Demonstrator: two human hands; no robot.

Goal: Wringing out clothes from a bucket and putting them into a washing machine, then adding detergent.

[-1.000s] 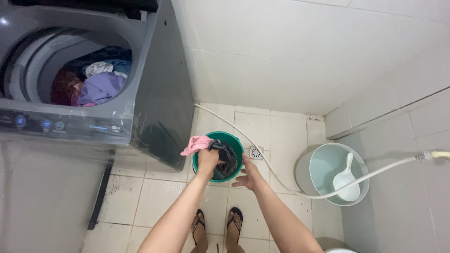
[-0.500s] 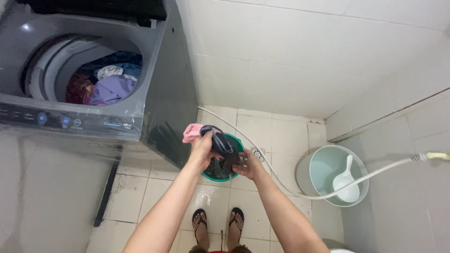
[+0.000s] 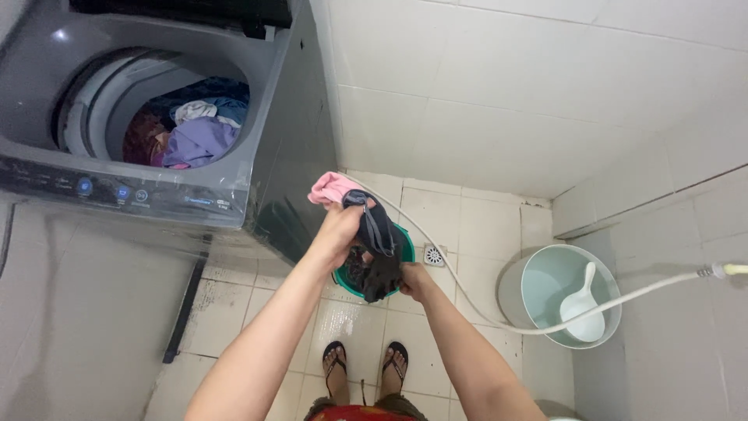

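- Fingers of your left hand (image 3: 340, 228) are clenched on a dark garment (image 3: 375, 242) and a pink cloth (image 3: 331, 186).
- Your right hand (image 3: 413, 279) grips the garment's lower end, over the green bucket (image 3: 407, 248).
- Washing machine (image 3: 156, 125) stands at ten o'clock; the pale bucket (image 3: 538, 273) with a scoop (image 3: 578, 300) at three o'clock.

Washing machine (image 3: 156, 117) at the left, clothes (image 3: 191, 129) inside its drum; small bucket (image 3: 405, 248) on the floor just right of it, under both hands and the held garments (image 3: 374, 242); drain (image 3: 435, 255) beside that; large pail (image 3: 573, 292) farther right with a scoop (image 3: 580, 304) inside, hose (image 3: 499, 312) crossing over its rim
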